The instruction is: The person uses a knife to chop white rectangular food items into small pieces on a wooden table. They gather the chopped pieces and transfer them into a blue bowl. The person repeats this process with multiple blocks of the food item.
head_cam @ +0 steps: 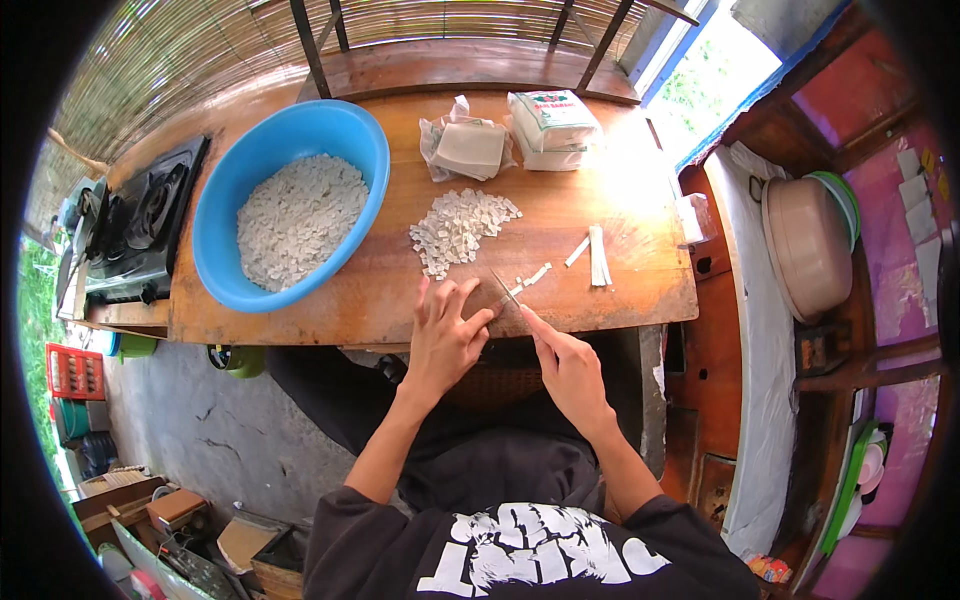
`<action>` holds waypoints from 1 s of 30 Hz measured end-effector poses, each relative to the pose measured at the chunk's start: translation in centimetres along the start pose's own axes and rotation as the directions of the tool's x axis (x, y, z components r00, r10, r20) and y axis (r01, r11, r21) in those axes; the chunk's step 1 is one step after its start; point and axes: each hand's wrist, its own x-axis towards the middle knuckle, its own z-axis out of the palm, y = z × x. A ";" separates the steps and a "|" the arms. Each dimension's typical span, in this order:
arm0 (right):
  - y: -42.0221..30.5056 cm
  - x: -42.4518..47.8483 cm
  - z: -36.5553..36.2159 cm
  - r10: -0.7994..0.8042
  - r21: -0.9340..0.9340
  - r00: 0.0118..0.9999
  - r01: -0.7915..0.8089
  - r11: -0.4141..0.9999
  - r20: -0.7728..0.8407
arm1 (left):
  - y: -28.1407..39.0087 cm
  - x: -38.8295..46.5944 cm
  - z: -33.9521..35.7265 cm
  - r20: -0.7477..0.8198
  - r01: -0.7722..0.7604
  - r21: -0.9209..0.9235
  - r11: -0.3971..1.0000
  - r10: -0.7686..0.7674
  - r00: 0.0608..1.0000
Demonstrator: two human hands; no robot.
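My right hand (570,367) grips a small knife (507,289), its thin blade angled up and left over the tabletop near the front edge. Under and beside the blade lies a narrow white strip, with cut pieces (534,277) trailing off to the right. My left hand (448,330) rests with fingers spread on the wood; one fingertip is at the strip's near end, touching or almost touching it. Just beyond that hand is a loose heap of small white squares (461,231). Uncut white strips (598,256) lie in a bundle to the right, a single strip (577,252) beside them.
A large blue plastic basin (225,187), partly filled with white pieces, stands left on the wooden table (352,300). Behind the heap sit an opened plastic pack of white sheets (471,148) and stacked wrapped packs (556,127). A black gas stove (142,225) adjoins the far left.
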 end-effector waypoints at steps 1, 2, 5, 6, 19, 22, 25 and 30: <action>-0.3 -0.2 -0.2 0.019 -0.001 1.000 -0.019 1.000 0.012 | -0.1 -0.2 0.4 -0.023 -0.008 -0.003 1.000 0.008 1.000; -0.6 -0.7 -0.6 0.039 -0.002 0.999 -0.038 0.999 0.025 | -0.2 -0.4 0.5 -0.046 -0.016 -0.006 1.000 0.015 0.999; -0.4 -1.4 -0.1 0.080 0.019 0.996 -0.080 0.997 0.046 | -0.1 -0.2 0.1 0.000 -0.005 -0.032 0.999 0.005 1.000; -0.3 -1.4 0.2 0.088 0.032 0.995 -0.089 0.996 0.046 | 0.0 -0.2 0.1 -0.011 0.000 -0.045 0.999 -0.001 1.000; 4.3 1.8 -2.7 0.027 0.125 0.966 0.005 0.992 -0.255 | 4.6 2.1 1.4 0.052 -0.234 -0.472 0.850 0.292 0.955; 5.5 2.8 -4.1 0.107 0.129 0.957 -0.074 0.989 -0.268 | 5.3 4.1 2.9 0.087 -0.295 -0.485 0.823 0.382 0.920; 6.7 3.8 -4.9 0.150 0.129 0.944 -0.116 0.985 -0.294 | 4.4 5.6 3.3 0.216 -0.320 -0.273 0.907 0.383 0.898; 8.8 5.5 -4.6 0.092 0.117 0.914 -0.049 0.992 -0.396 | 1.3 7.5 3.5 0.325 -0.308 -0.012 0.951 0.295 0.898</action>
